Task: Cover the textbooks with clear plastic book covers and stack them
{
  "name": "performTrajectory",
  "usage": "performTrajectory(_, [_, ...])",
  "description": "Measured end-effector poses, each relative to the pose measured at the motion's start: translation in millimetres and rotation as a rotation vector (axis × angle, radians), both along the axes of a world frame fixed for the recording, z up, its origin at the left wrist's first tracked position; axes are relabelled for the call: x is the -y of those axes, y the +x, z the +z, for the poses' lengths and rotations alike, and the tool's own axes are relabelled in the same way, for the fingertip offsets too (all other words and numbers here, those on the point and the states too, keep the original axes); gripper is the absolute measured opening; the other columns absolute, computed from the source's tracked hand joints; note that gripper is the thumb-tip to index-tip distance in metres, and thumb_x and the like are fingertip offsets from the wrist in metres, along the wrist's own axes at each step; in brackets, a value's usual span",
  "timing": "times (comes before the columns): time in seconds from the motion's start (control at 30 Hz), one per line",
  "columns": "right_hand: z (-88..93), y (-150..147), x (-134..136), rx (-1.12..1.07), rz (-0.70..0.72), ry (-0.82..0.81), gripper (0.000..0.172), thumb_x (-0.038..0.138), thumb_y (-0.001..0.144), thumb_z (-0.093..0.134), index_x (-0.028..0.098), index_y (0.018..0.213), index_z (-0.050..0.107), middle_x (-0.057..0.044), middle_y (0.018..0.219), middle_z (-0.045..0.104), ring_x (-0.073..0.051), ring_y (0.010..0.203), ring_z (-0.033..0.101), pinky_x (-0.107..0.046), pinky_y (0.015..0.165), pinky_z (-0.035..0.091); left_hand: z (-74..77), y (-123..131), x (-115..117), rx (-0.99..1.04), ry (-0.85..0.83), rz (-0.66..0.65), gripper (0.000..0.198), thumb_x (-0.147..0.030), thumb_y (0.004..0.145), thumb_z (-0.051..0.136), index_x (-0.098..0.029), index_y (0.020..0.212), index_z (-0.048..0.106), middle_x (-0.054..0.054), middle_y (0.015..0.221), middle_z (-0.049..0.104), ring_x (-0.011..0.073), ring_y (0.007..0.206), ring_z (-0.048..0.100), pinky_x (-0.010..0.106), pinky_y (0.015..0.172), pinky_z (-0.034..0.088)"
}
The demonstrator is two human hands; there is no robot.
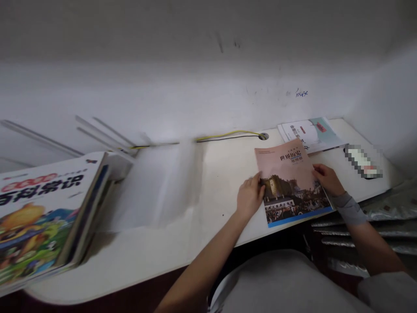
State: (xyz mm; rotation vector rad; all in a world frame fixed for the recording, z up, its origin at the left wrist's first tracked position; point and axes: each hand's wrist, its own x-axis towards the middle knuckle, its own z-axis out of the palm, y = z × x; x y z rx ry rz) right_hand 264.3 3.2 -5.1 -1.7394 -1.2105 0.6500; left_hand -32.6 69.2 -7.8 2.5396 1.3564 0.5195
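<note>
A thin softcover book [289, 182] with a pink cover, a picture of a fortress and crowd, and a blue bottom edge lies tilted on the white desk [215, 191]. Its title reads 世界历史 in Chinese. My left hand [250, 195] grips its left edge, and my right hand [328, 179] holds its right edge. A white and pale green booklet [308, 134] lies behind it, its near corner partly under the pink cover.
A tall stack of books [42, 213] stands at the desk's left end. A yellow and black cable [228, 136] runs along the wall into a desk grommet [263, 136]. A pixelated object [363, 161] lies at right. Silver foil [387, 217] hangs below the desk's right edge.
</note>
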Motion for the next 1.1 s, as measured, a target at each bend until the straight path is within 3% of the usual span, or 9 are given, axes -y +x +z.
performTrajectory(0.17, [0.8, -6.3, -8.4, 0.089, 0.045, 0.091, 0.036, 0.037, 0.076, 0.054, 0.016, 0.103, 0.065, -0.008, 0.099, 0.07, -0.022, 0.09, 0.063, -0.04, 0.084, 0.049, -9.7, -1.5, -4.1, -0.007, 0.051, 0.053, 0.041, -0.015, 0.088, 0.04, -0.008, 0.128, 0.046, 0.014, 0.124, 0.058, 0.0278, 0.117, 0.048, 0.042, 0.094, 0.041])
performTrajectory(0.33, [-1.4, -5.6, -16.5, 0.063, 0.046, 0.063, 0.032, 0.035, 0.074, 0.054, 0.016, 0.098, 0.065, -0.007, 0.094, 0.071, -0.022, 0.085, 0.064, -0.038, 0.079, 0.051, -16.8, -0.5, -4.2, -0.129, 0.122, -0.012, 0.042, -0.007, 0.084, 0.039, -0.002, 0.123, 0.051, 0.021, 0.133, 0.05, 0.0278, 0.124, 0.043, 0.043, 0.099, 0.038])
performTrajectory(0.57, [2.3, 1.1, -18.5, -0.001, 0.02, 0.014, 0.034, 0.039, 0.07, 0.059, 0.015, 0.094, 0.066, -0.006, 0.084, 0.07, -0.02, 0.076, 0.063, -0.035, 0.072, 0.05, -6.2, -2.4, 0.9, -0.212, 0.132, 0.014, 0.043, -0.015, 0.088, 0.038, -0.011, 0.129, 0.051, 0.012, 0.137, 0.049, 0.0288, 0.121, 0.044, 0.043, 0.094, 0.039])
performTrajectory(0.77, [3.1, 6.0, -17.4, -0.078, 0.01, -0.014, 0.039, 0.042, 0.07, 0.061, 0.015, 0.099, 0.065, -0.006, 0.084, 0.071, -0.02, 0.074, 0.063, -0.035, 0.069, 0.051, -3.3, -4.3, 1.4, -0.219, 0.099, 0.008, 0.044, -0.017, 0.089, 0.037, -0.013, 0.132, 0.047, 0.011, 0.138, 0.048, 0.0268, 0.122, 0.042, 0.042, 0.096, 0.036])
performTrajectory(0.9, [2.6, 5.4, -14.9, 0.14, 0.014, 0.002, 0.036, 0.041, 0.075, 0.056, 0.016, 0.099, 0.067, -0.008, 0.094, 0.071, -0.023, 0.084, 0.064, -0.039, 0.077, 0.051, -2.4, -4.8, 1.5, -0.216, 0.082, 0.002, 0.046, -0.018, 0.088, 0.04, -0.014, 0.133, 0.045, 0.011, 0.139, 0.046, 0.0271, 0.123, 0.04, 0.042, 0.096, 0.035])
performTrajectory(1.1, [-4.6, -5.8, -6.0, 0.513, 0.025, 0.035, 0.044, 0.039, 0.084, 0.044, 0.015, 0.118, 0.059, -0.014, 0.117, 0.063, -0.028, 0.105, 0.059, -0.045, 0.092, 0.046, -3.0, -4.2, 1.2, -0.177, 0.081, -0.002, 0.045, -0.015, 0.088, 0.038, -0.016, 0.133, 0.046, 0.011, 0.137, 0.048, 0.028, 0.123, 0.041, 0.043, 0.096, 0.035])
